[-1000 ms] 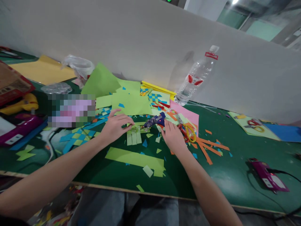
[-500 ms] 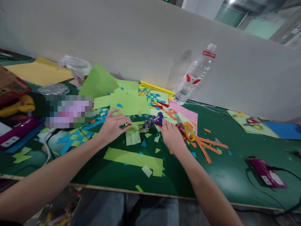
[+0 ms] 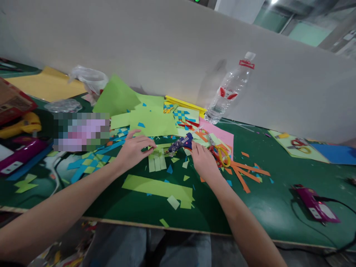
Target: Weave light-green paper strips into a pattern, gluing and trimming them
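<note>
Our right hand (image 3: pixel 204 159) reaches forward, grip closed on the glue gun (image 3: pixel 181 143); nozzle left and nearward, long axis slanted. Our left hand (image 3: pixel 135 149): narrow at green strips (image 3: pixel 157 162), hold unclear.

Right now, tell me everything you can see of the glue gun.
The glue gun is dark blue, plastic-looking, with a pale label, a small red light and a glossy front. The right hand holds it tilted, hiding most of its handle; its nozzle points toward the green strips by the left hand.
</note>
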The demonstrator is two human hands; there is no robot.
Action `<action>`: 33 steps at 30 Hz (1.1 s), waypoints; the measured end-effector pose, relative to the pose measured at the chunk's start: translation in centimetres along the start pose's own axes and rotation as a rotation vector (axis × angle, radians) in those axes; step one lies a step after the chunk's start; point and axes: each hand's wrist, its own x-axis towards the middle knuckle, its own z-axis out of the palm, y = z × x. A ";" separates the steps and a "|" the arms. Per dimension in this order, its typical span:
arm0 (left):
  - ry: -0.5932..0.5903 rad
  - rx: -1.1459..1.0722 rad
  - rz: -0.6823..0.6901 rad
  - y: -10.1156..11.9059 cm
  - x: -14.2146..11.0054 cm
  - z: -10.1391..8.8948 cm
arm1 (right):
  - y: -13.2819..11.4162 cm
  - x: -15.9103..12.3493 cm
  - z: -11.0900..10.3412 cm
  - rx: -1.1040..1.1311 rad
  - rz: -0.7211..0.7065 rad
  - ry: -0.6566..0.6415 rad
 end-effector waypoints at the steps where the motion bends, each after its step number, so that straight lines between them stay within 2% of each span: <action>1: -0.005 0.000 -0.004 0.0 0.0 0.0 | 0.0 0.0 0.0 0.003 0.000 -0.001; 16: -0.022 -0.016 -0.013 0.1 0.0 -0.2 | 0.4 0.0 -0.4 0.023 0.013 0.007; 33: -0.022 -0.019 0.006 0.0 0.0 0.0 | 2.3 0.0 -1.0 0.007 0.036 0.267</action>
